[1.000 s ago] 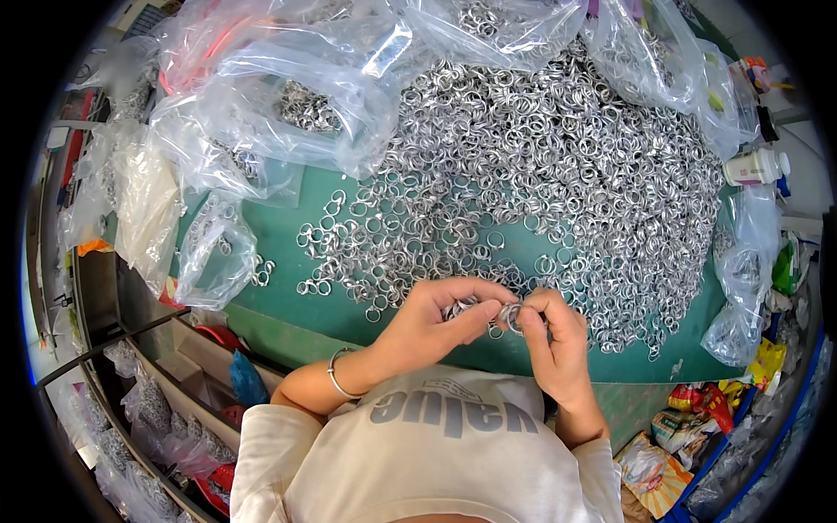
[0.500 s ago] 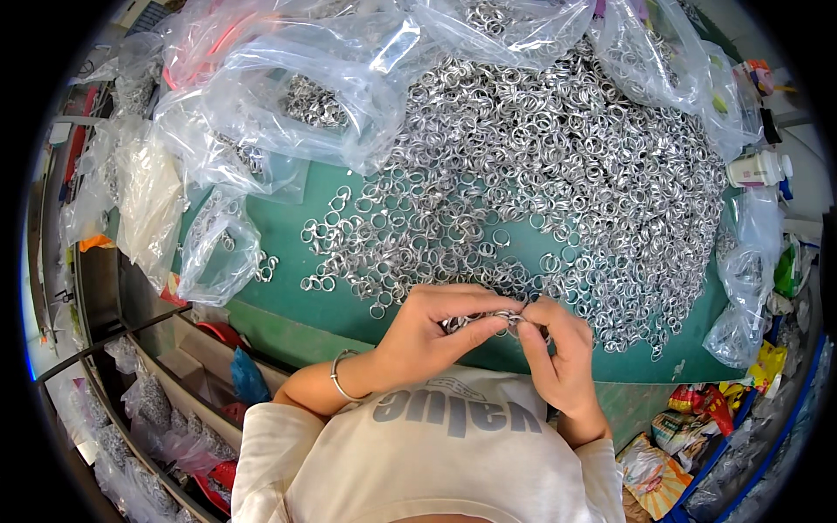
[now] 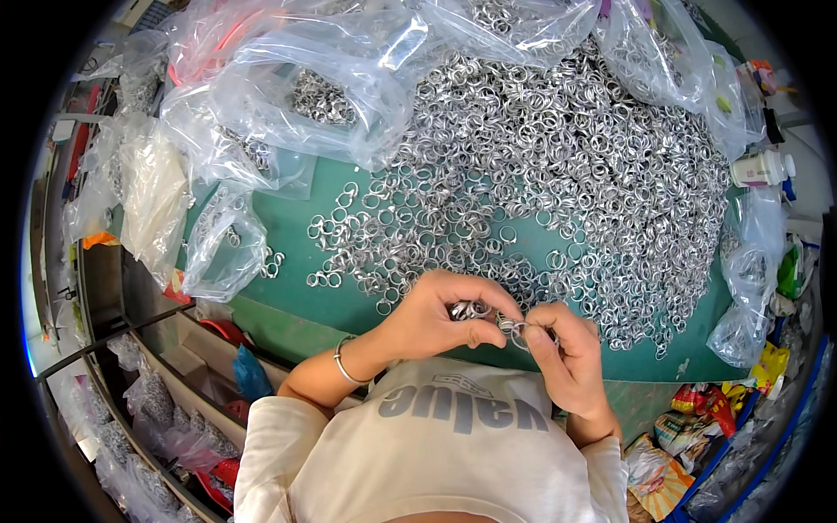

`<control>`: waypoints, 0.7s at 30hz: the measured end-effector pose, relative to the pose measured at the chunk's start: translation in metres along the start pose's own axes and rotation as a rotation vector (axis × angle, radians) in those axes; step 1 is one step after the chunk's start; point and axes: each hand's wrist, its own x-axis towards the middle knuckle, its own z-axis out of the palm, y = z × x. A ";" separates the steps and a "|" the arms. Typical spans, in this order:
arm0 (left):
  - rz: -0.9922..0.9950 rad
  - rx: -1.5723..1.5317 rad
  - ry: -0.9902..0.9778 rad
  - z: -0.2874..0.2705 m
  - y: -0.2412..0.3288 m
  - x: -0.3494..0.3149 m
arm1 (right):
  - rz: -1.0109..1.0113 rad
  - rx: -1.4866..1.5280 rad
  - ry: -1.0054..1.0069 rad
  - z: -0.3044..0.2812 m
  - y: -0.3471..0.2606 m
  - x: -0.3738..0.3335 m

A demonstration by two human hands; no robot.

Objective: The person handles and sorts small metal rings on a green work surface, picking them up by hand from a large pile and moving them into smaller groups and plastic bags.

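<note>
Head view, read from left to right. At the far left, clear bags of metal rings [image 3: 155, 408] lie beside a compartmented unit [image 3: 205, 356], and a blue plastic bag [image 3: 251, 375] sits at its edge. Above the unit, a cream plastic bag [image 3: 153, 200] hangs near a small clear bag [image 3: 224, 253] with a few rings inside. Large clear bags [image 3: 248, 100] cover the upper left of the green tabletop [image 3: 301, 303]; loose rings show within their folds.

The person's left forearm carries a metal bangle [image 3: 340, 363] near the wrist. The left hand [image 3: 436, 315] is half closed — fingers curled around a cluster of silver rings [image 3: 469, 309], thumb apart from the forefinger. To its right, between the two hands, a few rings [image 3: 515, 330] are pinched at the thumb and forefinger of the right hand [image 3: 568, 356]. Both hands are in front of the person's pale T-shirt [image 3: 418, 466], at the near side of the table.

Beyond the hands, a broad ring pile [image 3: 628, 192] spreads over the tabletop — sparse at the left, dense at the right. Right of the pile: a white bottle [image 3: 758, 169] on its side, a crumpled clear bag [image 3: 741, 309] and, lower, colourful packets [image 3: 658, 478].
</note>
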 end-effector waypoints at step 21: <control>0.143 0.182 0.044 -0.001 0.005 0.003 | 0.322 0.373 0.068 0.010 0.000 -0.004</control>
